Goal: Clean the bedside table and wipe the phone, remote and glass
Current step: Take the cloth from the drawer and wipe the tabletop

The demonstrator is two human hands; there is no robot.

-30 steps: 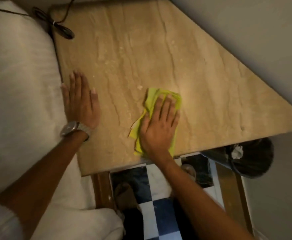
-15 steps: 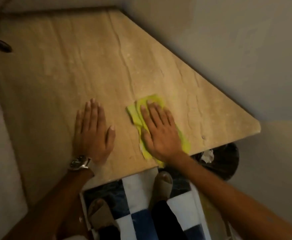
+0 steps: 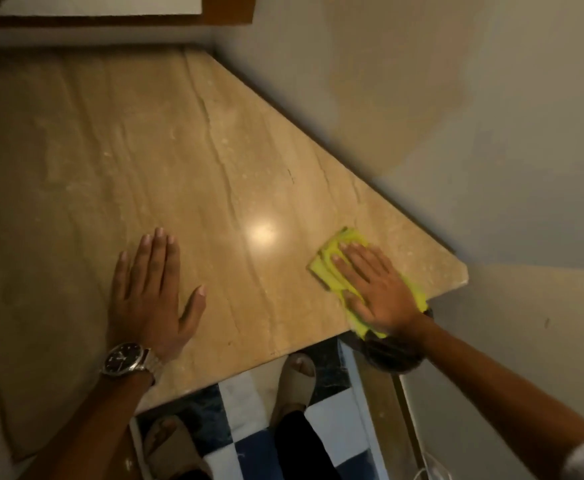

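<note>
The left hand [image 3: 152, 299], a watch [image 3: 129, 358] on its wrist, lies flat and spread on the table [image 3: 179, 168] at about 7 o'clock, holding nothing. At 4 o'clock, by the table's right corner, the right hand [image 3: 373, 289] presses flat, fingers together, on a folded yellow cloth [image 3: 332, 268]. A dark bin [image 3: 391, 355] shows just below that edge.
</note>
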